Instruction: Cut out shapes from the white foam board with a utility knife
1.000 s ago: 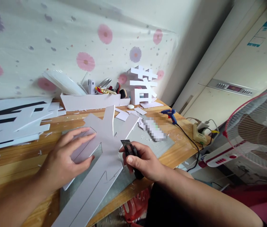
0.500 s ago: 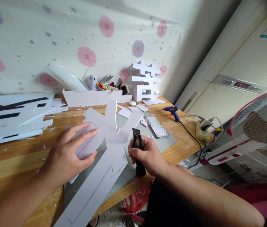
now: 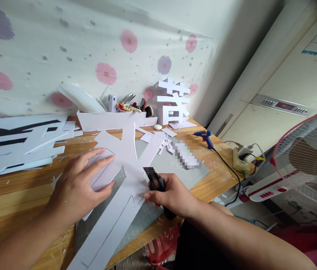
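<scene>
A white foam board cutout [image 3: 132,178] with pencil lines lies across the grey cutting mat [image 3: 193,178], its long strip reaching toward me. My left hand [image 3: 84,180] rests on its left arm, fingers spread and pressing it from above. In my right hand [image 3: 169,191] is a black utility knife [image 3: 155,182], gripped with the blade end pointing up and left over the board's right side. Whether the blade touches the board I cannot tell. Small white offcuts [image 3: 166,140] lie on the mat behind it.
Stacked white cut boards [image 3: 20,150] lie at left. Behind stand a white tool box [image 3: 110,120] and a standing white character [image 3: 172,99]. A blue glue gun [image 3: 205,138] with its cord, a power strip [image 3: 239,159] and a fan [image 3: 313,150] are at right.
My right hand has moved left and slightly down with the utility knife, which now tilts farther left over the board. My left hand has stayed nearly in place. The view has tipped slightly upward.
</scene>
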Available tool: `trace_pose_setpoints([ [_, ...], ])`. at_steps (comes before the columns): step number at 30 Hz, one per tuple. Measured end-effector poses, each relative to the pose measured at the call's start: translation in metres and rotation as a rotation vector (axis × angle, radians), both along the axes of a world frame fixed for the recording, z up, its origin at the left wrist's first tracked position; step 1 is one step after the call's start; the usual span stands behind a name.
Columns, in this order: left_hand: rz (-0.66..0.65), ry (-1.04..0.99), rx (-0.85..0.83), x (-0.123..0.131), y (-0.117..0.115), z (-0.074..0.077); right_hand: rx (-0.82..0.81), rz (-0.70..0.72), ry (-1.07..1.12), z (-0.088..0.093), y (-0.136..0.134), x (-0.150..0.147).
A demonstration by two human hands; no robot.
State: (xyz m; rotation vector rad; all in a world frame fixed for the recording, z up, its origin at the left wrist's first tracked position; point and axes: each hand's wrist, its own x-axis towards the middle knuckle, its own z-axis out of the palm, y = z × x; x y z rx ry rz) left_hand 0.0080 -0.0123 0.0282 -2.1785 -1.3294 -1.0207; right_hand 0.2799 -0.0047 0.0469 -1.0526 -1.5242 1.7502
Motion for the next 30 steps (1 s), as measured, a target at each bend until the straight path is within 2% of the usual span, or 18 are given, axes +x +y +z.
trace_pose_setpoints([
  [5,0.029,-0.001,-0.024,0.0,-0.001,-0.001,-0.012,0.001,0.013,0.002,-0.001,-0.001],
  [12,-0.026,-0.033,-0.099,-0.008,0.001,-0.002,-0.026,-0.022,0.078,0.001,0.002,0.004],
  [17,0.043,-0.126,-0.294,-0.012,0.006,-0.014,0.0,-0.028,0.082,0.002,0.002,0.004],
  [20,-0.004,-0.19,-0.451,-0.011,0.009,-0.025,0.025,0.02,0.101,0.004,0.002,0.004],
  [23,-0.032,-0.265,-0.517,-0.018,0.015,-0.026,0.048,0.07,0.096,0.006,0.007,0.009],
  [25,0.004,-0.349,-0.577,-0.031,0.023,-0.019,0.082,0.098,0.02,0.007,0.017,0.017],
  [27,0.101,-0.458,-0.71,-0.049,0.032,-0.008,0.196,0.121,-0.174,0.009,0.03,0.025],
  [30,0.181,-0.468,-0.691,-0.073,0.045,0.004,0.57,0.178,-0.591,0.013,0.048,0.029],
])
